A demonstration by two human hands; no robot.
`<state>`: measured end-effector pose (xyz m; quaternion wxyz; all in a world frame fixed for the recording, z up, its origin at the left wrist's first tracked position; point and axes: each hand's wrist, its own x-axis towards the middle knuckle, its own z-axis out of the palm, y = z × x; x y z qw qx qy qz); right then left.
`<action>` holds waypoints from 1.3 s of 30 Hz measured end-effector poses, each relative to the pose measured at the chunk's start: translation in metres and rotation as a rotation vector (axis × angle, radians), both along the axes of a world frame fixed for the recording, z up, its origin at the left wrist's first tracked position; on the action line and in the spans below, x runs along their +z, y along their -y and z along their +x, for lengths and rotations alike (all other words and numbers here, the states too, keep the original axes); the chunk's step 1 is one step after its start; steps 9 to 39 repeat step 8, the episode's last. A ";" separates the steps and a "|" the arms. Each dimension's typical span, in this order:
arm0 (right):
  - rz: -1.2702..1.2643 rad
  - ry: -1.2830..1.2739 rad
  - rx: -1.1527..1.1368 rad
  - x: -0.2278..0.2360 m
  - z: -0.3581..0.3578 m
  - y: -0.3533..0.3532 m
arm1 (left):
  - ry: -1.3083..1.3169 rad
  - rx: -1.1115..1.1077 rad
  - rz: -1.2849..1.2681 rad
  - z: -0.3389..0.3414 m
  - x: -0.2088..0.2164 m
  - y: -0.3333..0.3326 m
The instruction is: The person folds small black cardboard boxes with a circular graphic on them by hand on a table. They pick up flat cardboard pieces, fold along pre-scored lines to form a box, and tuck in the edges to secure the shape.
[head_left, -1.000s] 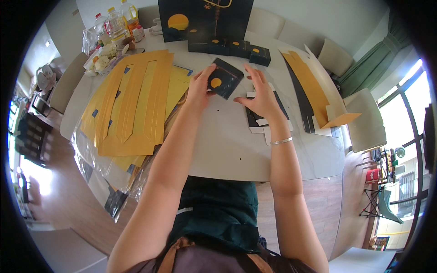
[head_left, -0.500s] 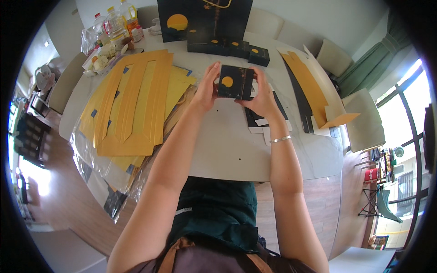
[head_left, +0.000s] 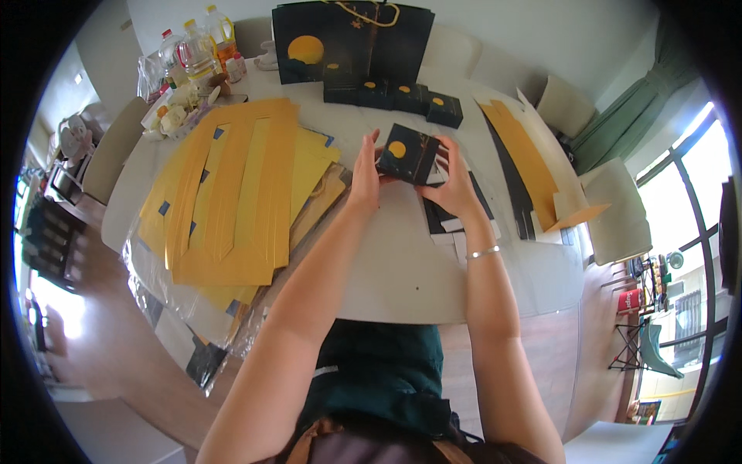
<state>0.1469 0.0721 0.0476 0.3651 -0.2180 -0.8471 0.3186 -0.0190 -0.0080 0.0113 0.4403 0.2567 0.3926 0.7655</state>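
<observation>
A small black box [head_left: 408, 153] with a yellow moon print is held above the table, tilted to the right. My right hand [head_left: 456, 185] grips its right side and lower corner with thumb and fingers. My left hand [head_left: 365, 176] is at the box's left side, its fingers nearly straight and its palm facing the box; the contact is partly hidden. Beneath my right hand lie flat black-and-white card pieces [head_left: 483, 197]. Beyond the held box, several similar black boxes [head_left: 444, 110] stand in a row before a large black gift bag [head_left: 355, 50] with a yellow cord handle.
A stack of flat golden card sheets [head_left: 228, 193] covers the table's left side, over clear plastic wrapping [head_left: 147, 298]. Gold and black card strips [head_left: 525, 158] lie at the right. Bottles [head_left: 197, 54] and a container of pale items [head_left: 178, 108] stand at the far left. Chairs [head_left: 614, 209] surround the white table [head_left: 371, 271].
Both hands and the box have shifted slightly right and lower in the picture. The box has turned clockwise from nearly level to tilted. The whole view has moved a little.
</observation>
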 end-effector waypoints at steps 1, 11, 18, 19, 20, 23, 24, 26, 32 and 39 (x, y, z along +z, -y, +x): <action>-0.039 -0.040 0.011 0.000 -0.001 -0.006 | -0.010 0.041 -0.007 0.001 -0.001 -0.003; -0.113 0.022 0.034 0.027 -0.048 -0.097 | -0.137 0.214 0.112 -0.021 -0.050 -0.078; -0.113 0.022 0.034 0.027 -0.048 -0.097 | -0.137 0.214 0.112 -0.021 -0.050 -0.078; -0.113 0.022 0.034 0.027 -0.048 -0.097 | -0.137 0.214 0.112 -0.021 -0.050 -0.078; -0.113 0.022 0.034 0.027 -0.048 -0.097 | -0.137 0.214 0.112 -0.021 -0.050 -0.078; -0.113 0.022 0.034 0.027 -0.048 -0.097 | -0.137 0.214 0.112 -0.021 -0.050 -0.078; -0.113 0.022 0.034 0.027 -0.048 -0.097 | -0.137 0.214 0.112 -0.021 -0.050 -0.078; -0.113 0.022 0.034 0.027 -0.048 -0.097 | -0.137 0.214 0.112 -0.021 -0.050 -0.078; -0.113 0.022 0.034 0.027 -0.048 -0.097 | -0.137 0.214 0.112 -0.021 -0.050 -0.078; -0.113 0.022 0.034 0.027 -0.048 -0.097 | -0.137 0.214 0.112 -0.021 -0.050 -0.078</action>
